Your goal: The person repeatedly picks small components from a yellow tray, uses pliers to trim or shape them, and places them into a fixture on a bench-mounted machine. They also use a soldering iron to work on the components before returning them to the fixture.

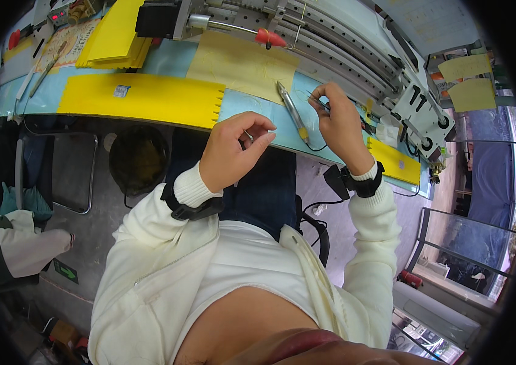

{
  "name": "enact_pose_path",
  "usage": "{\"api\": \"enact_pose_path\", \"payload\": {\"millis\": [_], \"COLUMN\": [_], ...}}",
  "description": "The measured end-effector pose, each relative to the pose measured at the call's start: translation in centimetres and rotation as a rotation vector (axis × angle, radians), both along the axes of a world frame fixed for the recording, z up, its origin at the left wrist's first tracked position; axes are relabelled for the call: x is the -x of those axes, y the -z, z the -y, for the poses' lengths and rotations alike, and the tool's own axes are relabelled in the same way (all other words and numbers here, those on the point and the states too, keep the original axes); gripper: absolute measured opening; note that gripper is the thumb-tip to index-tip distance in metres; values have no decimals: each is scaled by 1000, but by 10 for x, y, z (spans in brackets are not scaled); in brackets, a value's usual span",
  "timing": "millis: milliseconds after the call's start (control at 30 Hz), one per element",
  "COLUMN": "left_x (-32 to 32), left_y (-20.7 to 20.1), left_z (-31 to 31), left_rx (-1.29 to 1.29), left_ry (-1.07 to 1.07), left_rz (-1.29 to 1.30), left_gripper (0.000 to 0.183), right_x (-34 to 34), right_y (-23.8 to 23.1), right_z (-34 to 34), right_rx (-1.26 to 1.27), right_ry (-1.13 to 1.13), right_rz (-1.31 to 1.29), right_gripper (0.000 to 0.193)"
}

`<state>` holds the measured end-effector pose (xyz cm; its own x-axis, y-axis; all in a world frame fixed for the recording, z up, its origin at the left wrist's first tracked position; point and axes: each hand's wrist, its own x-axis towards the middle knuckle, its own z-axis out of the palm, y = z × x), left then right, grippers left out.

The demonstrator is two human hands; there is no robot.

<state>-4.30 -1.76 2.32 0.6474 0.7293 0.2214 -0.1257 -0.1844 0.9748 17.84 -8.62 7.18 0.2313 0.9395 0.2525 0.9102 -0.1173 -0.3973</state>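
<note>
My left hand (233,149) hovers at the table's front edge, just right of a long yellow strip (160,100) with a notched right end. Its fingers are curled, thumb and forefinger tips close together; anything between them is too small to make out. In my right hand (340,125) I grip dark, thin tweezers (320,102), their tips pointing left above the light blue mat (242,106). Between the hands lies a silver pen-shaped tool (292,109) with a yellowish end and a dark cord. A tan sheet (239,64) with fine threads on it lies behind.
A metal linear-rail machine (331,36) runs along the back, with a red clip-like piece (270,38) in front. Yellow sheets (115,36) are stacked at the far left. A shorter yellow strip (395,161) lies at the right edge. Below the table stands a dark bin (138,159).
</note>
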Motion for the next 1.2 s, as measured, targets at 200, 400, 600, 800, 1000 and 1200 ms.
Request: {"api": "enact_pose_path", "payload": {"millis": [200,400,600,800,1000,1200], "left_x": [-12,-29,-35,-39,-40,-39], "left_y": [-4,-31,-36,-36,-40,-41], "left_z": [6,13,25,28,26,21], "left_rx": [34,395,358,308,241,281], "left_ry": [-80,85,13,-159,-240,-254], "left_rz": [86,98,183,210,263,281], "left_gripper": [33,35,22,17,17,15], "right_x": [16,42,62,65,64,53], "right_y": [-12,-15,-5,-3,1,0], "right_z": [24,42,42,43,45,65], "right_rx": [-139,-255,-454,-490,-674,-684], "right_ry": [-100,-119,-44,-11,-57,25], "right_rz": [-287,-396,-361,-376,-484,-597], "right_gripper": [18,19,24,27,23,17]}}
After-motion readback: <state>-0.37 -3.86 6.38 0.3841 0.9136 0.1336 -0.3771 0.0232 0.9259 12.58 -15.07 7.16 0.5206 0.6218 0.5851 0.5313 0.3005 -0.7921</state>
